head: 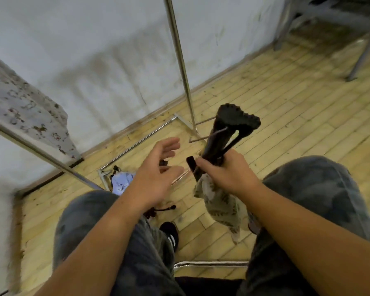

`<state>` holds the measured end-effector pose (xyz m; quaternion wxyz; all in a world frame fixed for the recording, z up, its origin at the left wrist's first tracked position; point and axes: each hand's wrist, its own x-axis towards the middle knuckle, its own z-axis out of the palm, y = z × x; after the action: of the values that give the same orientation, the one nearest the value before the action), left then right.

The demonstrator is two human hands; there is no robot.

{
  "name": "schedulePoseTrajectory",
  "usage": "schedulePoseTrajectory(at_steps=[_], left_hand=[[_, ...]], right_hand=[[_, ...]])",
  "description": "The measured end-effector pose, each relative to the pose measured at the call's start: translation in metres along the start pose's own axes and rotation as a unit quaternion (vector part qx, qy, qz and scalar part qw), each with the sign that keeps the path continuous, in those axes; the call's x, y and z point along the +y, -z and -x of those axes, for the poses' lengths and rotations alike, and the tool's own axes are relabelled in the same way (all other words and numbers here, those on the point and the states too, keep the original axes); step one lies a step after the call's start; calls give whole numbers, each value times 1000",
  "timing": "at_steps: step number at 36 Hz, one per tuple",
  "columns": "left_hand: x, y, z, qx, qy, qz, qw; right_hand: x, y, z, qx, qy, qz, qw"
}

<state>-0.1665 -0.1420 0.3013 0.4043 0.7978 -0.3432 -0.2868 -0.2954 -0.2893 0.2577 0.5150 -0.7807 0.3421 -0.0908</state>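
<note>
My right hand grips a bunch of black plastic clothes hangers that point up and away from me. A beige patterned cloth hangs down from the same grip. My left hand hovers just left of the hangers with its fingers spread and relaxed, holding nothing. A small dark piece shows behind its fingers, too blurred to tell what it is.
A metal clothes rack stands ahead, with an upright pole and base bars on the wooden floor. A floral cloth hangs at left. A light blue garment lies on the floor. My knees frame the view; a grey table leg is far right.
</note>
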Motion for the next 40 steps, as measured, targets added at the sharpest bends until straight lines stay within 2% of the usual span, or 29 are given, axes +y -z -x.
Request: schedulePoseTrajectory(at_steps=[2,5,7,12,14,18,20,22,25,28,32,37,40], left_hand=[[-6,-8,-7,30,64,10,997],[-17,-27,-18,-36,147,-18,988],[-20,-42,-19,-86,162,-37,982],[-17,-69,-13,-136,151,-63,977],[-21,-74,-10,-114,137,-56,982],[-30,-75,-11,-9,91,-99,991],[-33,-73,-11,24,104,-84,991],[-33,-70,-9,45,166,6,985],[-33,-60,-5,50,253,127,958],[-43,-55,-4,46,245,144,958],[-52,-47,-1,33,226,134,964],[-70,-40,3,8,220,68,973],[-75,-32,2,24,215,39,976]], right_hand=[[8,20,14,20,-27,-62,998],[19,40,31,41,-34,-148,988],[22,49,41,51,-33,-195,979],[26,55,50,62,-47,-230,970],[24,54,49,72,-41,-243,967],[16,47,44,71,-38,-276,958],[12,43,44,57,-50,-293,953],[11,39,43,35,-52,-302,951],[8,33,41,4,-47,-309,950],[3,29,40,-9,-56,-338,940],[-4,21,33,-11,-73,-349,934],[-5,17,20,24,-125,-492,861],[-5,20,15,28,-143,-493,858]])
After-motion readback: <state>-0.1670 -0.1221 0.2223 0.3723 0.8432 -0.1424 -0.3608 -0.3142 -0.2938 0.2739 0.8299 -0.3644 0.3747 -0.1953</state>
